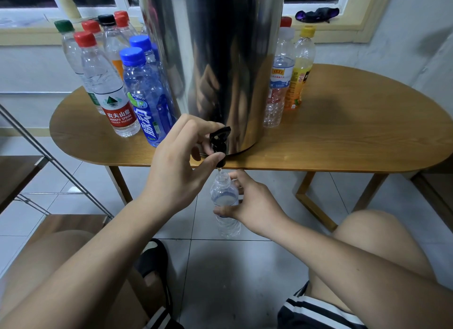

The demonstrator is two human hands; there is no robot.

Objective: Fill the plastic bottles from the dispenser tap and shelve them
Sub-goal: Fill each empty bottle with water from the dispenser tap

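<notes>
Head view: a wooden table (343, 137) spans the middle of the frame, carrying a tall steel dispenser (220, 59) at top centre. A crowd of capped bottles (115, 88) fills the upper left beside it, and more bottles (282, 78) stand just right of it. The left hand (176, 166) curls fingers and thumb round the black tap (219, 142) at centre. Just below, the right hand (252, 203) wraps the uncapped clear bottle (224, 201), upright under the spout, below the table edge.
</notes>
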